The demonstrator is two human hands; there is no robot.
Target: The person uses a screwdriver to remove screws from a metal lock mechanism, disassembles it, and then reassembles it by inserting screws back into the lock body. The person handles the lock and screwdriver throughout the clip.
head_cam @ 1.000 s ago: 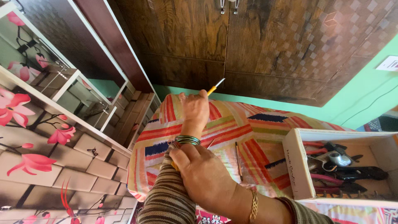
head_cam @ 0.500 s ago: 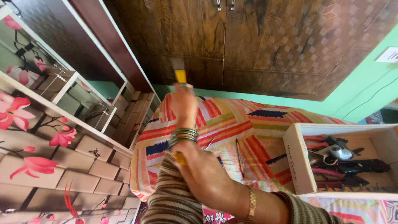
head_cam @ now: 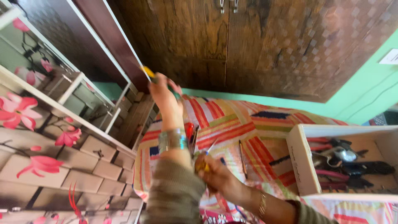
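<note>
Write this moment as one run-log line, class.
left hand: raised, gripping yellow-handled tool | right hand: holding yellow-handled screwdriver | surface: striped cloth | tool box: right

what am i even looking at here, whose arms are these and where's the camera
The camera sits on a person's head and looks down, so both arms are that person's own. The left hand, bangles on its wrist, reaches forward gripping a yellow-handled screwdriver. The right hand holds another yellow-handled tool, blurred. Below lies a striped cloth with a thin dark tool on it. At right, an open box holds pliers. Behind are dark wooden doors.
</note>
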